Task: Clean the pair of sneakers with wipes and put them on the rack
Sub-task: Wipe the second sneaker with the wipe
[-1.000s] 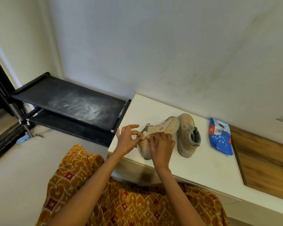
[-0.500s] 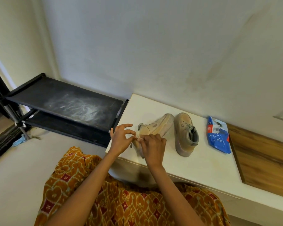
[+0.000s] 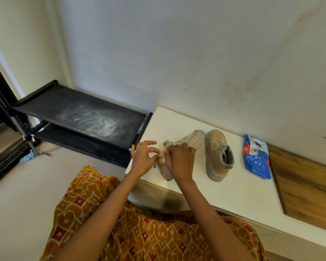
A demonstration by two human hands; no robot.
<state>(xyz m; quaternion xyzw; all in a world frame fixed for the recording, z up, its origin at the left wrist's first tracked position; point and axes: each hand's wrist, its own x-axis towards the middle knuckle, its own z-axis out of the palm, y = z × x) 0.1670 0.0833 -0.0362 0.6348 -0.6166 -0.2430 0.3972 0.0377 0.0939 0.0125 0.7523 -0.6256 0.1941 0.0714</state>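
Two beige sneakers are on a low white bench. The left sneaker lies tipped on its side, and both my hands are on its heel end. My left hand pinches something pale at the shoe's collar with thumb and forefinger, the other fingers spread. My right hand is closed over the shoe's side, pressing a pale wipe that barely shows. The right sneaker stands upright beside them, untouched. A blue pack of wipes lies to its right. The black shoe rack stands on the left.
The rack's top shelf is dusty and bare, with a lower shelf beneath. A wooden panel adjoins the bench on the right. A blue scrap lies on the floor by the rack's leg. My patterned orange garment fills the foreground.
Both hands stay on the left sneaker's heel end with only small finger shifts. The camera view has drifted slightly.
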